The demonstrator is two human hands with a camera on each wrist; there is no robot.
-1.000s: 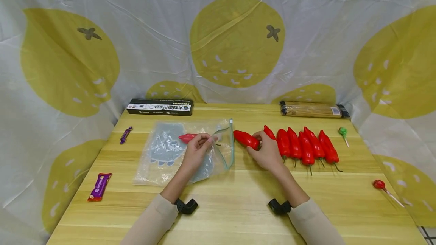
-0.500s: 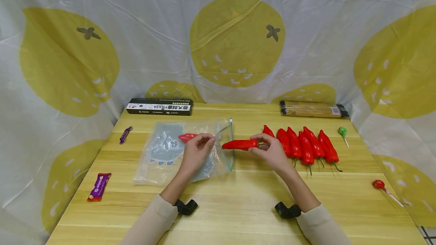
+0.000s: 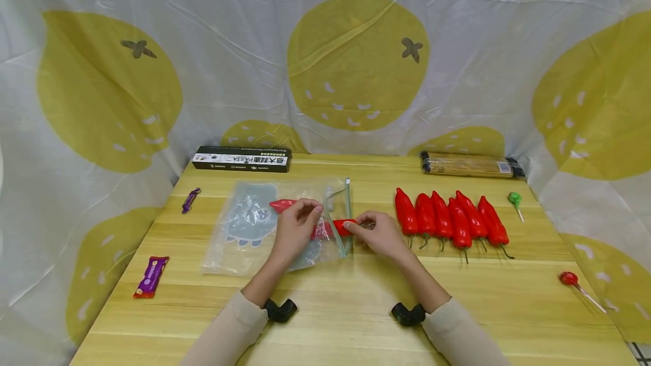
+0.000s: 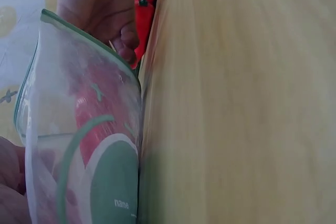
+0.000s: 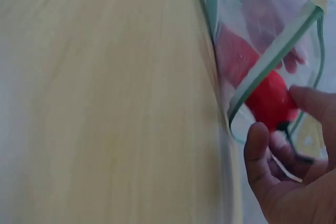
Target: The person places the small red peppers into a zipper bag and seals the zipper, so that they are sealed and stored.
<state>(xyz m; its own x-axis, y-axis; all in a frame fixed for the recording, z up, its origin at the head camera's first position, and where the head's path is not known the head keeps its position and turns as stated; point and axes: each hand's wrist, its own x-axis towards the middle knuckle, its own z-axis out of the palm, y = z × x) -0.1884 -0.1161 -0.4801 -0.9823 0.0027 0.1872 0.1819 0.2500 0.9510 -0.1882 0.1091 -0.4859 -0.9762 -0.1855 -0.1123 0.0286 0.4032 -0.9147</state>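
Zip bag (image 3: 229,256): 1, is lying left of centre | red peppers (image 3: 441,214): 8, six are lying right, one is lying inside the bag, one is straddling its mouth | lollipops (image 3: 568,278): 2, lying right | purple-wrapped sweets (image 3: 151,277): 2, lying left | pasta box (image 3: 241,159): 1, lying far left | packaged bundle (image 3: 465,165): 1, lying far right

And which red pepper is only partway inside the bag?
The red pepper in the right hand: its stem end sticks out of the bag. Another pepper lies inside; the six others lie outside, side by side.
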